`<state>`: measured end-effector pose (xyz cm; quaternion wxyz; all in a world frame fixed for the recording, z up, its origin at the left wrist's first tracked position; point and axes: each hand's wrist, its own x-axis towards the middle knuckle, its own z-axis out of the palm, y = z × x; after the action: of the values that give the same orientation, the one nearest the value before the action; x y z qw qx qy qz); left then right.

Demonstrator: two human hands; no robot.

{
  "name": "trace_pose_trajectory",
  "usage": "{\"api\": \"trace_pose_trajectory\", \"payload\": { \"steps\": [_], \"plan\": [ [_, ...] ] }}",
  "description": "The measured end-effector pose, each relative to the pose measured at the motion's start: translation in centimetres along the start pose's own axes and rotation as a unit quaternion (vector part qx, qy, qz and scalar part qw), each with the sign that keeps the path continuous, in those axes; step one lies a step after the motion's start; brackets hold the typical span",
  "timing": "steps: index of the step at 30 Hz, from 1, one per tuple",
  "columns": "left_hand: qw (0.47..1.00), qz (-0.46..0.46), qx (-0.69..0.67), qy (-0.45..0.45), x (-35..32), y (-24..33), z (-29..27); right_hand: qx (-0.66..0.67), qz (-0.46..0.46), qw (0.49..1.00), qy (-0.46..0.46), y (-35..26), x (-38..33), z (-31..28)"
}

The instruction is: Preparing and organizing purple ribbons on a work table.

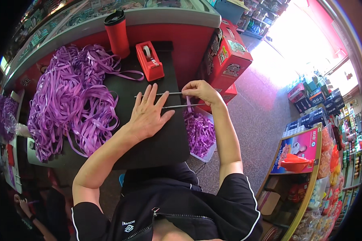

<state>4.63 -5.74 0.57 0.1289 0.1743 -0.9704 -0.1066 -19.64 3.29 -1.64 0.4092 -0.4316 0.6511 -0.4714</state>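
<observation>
My left hand (147,114) lies flat on the black table (149,148), fingers spread, across two thin metal rods (173,107). The rods run side by side past the table's right edge. At that edge my right hand (203,91) is closed in a pinch by the end of the upper rod, on a purple ribbon (189,103) that hangs down beside the rods. Below it, a white bin (208,156) holds a heap of folded purple ribbon pieces (199,132). A large tangled pile of purple ribbon (74,96) covers the table's left side.
At the table's back stand a red tumbler (117,38) and a red tape dispenser (150,62). Red boxes (229,56) rise beyond the right edge. A display shelf (293,168) stands at right. Another person's hand (25,207) shows at lower left, near more purple ribbon (6,116).
</observation>
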Motion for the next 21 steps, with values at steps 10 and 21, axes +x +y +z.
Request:
{"api": "trace_pose_trajectory", "payload": {
  "steps": [10,21],
  "plan": [
    [0.999,0.021,0.029,0.037,-0.6,-0.6,1.4,0.075,0.056,0.995,0.036,1.8,-1.2,-2.7],
    [0.997,0.047,0.035,0.053,-0.4,-0.1,1.0,0.165,0.166,0.925,0.299,14.6,-11.5,-6.2]
  ]
}}
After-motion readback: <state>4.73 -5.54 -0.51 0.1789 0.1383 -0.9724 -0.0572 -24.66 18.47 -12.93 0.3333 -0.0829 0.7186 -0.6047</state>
